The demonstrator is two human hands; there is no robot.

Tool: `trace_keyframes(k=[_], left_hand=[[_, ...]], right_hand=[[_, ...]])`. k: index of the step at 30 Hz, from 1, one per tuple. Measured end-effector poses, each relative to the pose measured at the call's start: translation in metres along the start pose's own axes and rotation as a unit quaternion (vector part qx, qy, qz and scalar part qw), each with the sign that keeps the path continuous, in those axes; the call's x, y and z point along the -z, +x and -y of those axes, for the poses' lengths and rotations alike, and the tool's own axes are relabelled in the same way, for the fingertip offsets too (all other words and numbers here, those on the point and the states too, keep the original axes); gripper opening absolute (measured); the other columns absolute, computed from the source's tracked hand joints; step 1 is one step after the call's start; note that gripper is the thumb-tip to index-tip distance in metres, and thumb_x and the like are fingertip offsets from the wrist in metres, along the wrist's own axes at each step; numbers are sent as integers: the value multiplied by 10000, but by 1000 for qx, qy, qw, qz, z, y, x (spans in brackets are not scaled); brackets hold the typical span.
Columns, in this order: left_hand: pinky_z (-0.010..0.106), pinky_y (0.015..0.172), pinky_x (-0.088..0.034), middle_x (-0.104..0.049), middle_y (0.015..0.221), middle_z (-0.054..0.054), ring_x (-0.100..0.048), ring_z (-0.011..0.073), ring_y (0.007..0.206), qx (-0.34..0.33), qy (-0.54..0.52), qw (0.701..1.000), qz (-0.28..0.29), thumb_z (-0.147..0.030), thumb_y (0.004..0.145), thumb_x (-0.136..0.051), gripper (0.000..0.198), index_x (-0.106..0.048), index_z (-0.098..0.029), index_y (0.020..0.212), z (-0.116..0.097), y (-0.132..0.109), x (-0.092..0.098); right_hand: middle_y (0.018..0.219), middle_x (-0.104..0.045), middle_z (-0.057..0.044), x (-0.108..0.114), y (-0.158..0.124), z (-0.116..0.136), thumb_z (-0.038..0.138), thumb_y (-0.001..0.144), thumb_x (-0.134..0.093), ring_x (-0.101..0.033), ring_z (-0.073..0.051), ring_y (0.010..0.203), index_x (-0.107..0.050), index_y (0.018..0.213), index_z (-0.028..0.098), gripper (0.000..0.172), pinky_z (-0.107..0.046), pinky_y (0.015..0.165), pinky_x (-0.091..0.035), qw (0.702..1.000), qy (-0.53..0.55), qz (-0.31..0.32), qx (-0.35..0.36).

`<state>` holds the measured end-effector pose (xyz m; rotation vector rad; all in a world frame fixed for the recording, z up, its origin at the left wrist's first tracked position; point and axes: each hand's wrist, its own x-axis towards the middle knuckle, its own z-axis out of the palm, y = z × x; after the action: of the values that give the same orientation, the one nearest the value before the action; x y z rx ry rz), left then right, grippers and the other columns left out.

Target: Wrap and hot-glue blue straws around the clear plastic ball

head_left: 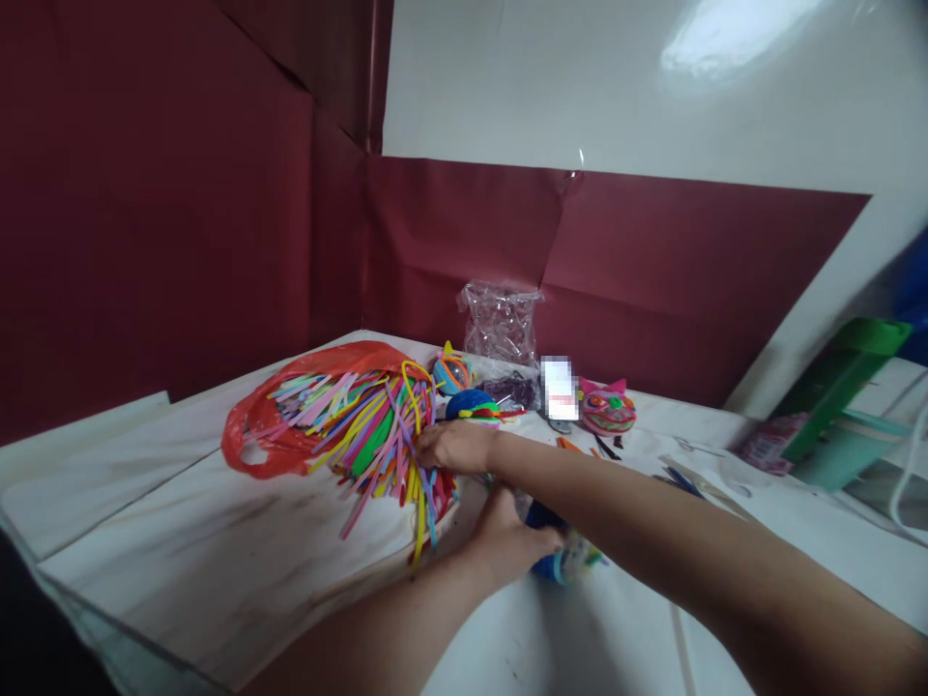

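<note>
My right hand (460, 447) reaches across my left forearm to the edge of a large pile of colourful pipe cleaners (369, 416). Its fingers are curled and pressed in among the strands. The pile spills out of a red plastic bag (246, 440). Closer to me, my left hand (511, 541) is wrapped around a blue craft piece (549, 568) with small coloured bits on its right side. That piece is blurred and partly covered by my hand and right forearm. Just behind my right hand sits a blue ball with coloured strips (470, 404).
Behind are a decorated ball with a yellow point (452, 374), clear plastic packaging (500, 324), a phone (560, 389) with a blurred screen, and a pink decorated ball (607, 408). Scissors (682, 480) lie to the right, near a mint-green container (848, 449). Dark red sheets cover the wall.
</note>
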<state>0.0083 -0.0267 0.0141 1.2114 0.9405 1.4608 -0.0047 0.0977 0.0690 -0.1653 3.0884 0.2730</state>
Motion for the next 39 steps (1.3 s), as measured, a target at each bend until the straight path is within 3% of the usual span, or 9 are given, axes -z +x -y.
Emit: trace_keyframes(k=[3, 10, 14, 18, 21, 24, 27, 30, 39], left_hand=[[426, 1074, -272, -515, 1291, 113, -366, 358, 1270, 4, 96, 995, -11, -154, 531, -746, 751, -496, -161, 1239, -4, 0, 1], [399, 1021, -339, -534, 1274, 90, -447, 301, 1218, -5, 49, 999, 2, -131, 553, -718, 712, -482, -195, 1222, 8, 6, 2], [344, 913, -423, -587, 1138, 73, -536, 259, 1092, 21, 35, 999, 7, -128, 562, -692, 609, -500, -191, 1136, 5, 6, 2], [306, 799, -458, -606, 993, 34, -582, 221, 944, 41, 52, 997, -26, -144, 563, -686, 565, -507, -210, 1095, 0, 9, 5], [309, 800, -456, -596, 1031, 38, -580, 224, 954, 37, 45, 998, -8, -182, 573, -689, 560, -510, -218, 1102, 0, 13, 7], [309, 801, -445, -588, 1070, 48, -569, 228, 973, 50, 43, 998, 22, -198, 604, -668, 551, -496, -218, 1127, 1, 15, 8], [307, 830, -430, -572, 1121, 46, -546, 229, 1024, 41, 44, 996, 70, -221, 637, -662, 557, -480, -232, 1163, 3, 12, 8], [305, 830, -424, -558, 1109, 44, -525, 231, 1036, 32, 63, 993, 97, -226, 645, -658, 582, -459, -233, 1191, 3, 10, 8], [324, 825, -427, -566, 1108, 57, -545, 245, 993, 36, 82, 985, 149, -308, 583, -741, 692, -435, -224, 1198, 1, 14, 6]], right_hand=[[845, -667, -78, 4, -3, -2, 96, 855, -549, -591, -169, 876, -672, 762, 156, 165, -268, 810, -449, 999, 32, -28, -11], [794, -670, -51, 17, -18, 5, 149, 884, -538, -611, -135, 744, -647, 791, 130, 144, -222, 710, -466, 979, 121, -140, -80], [783, -637, -17, 58, -25, 29, 244, 951, -435, -597, -112, 726, -600, 845, 135, 225, -210, 682, -468, 951, 155, -240, -114], [800, -616, 0, 129, -68, 66, 373, 926, -486, -598, -114, 746, -588, 896, 172, 228, -249, 708, -490, 828, 208, -512, -91], [818, -610, 6, 166, -123, 98, 350, 924, -503, -594, -114, 728, -609, 955, 210, 179, -252, 675, -490, 778, 96, -603, -146], [781, -632, -8, 159, -174, 125, 243, 884, -575, -607, -131, 723, -649, 900, 199, 88, -251, 656, -485, 811, -15, -544, -215], [757, -671, -41, 112, -203, 136, 182, 880, -545, -628, -140, 689, -669, 876, 165, 125, -239, 620, -476, 869, -23, -406, -282], [798, -708, -54, 61, -211, 135, 183, 886, -531, -657, -149, 707, -670, 927, 171, 145, -230, 636, -476, 883, 44, -313, -347], [805, -643, -60, 24, -217, 129, 123, 882, -492, -600, -135, 699, -646, 885, 153, 157, -215, 625, -437, 897, 79, -282, -332]])
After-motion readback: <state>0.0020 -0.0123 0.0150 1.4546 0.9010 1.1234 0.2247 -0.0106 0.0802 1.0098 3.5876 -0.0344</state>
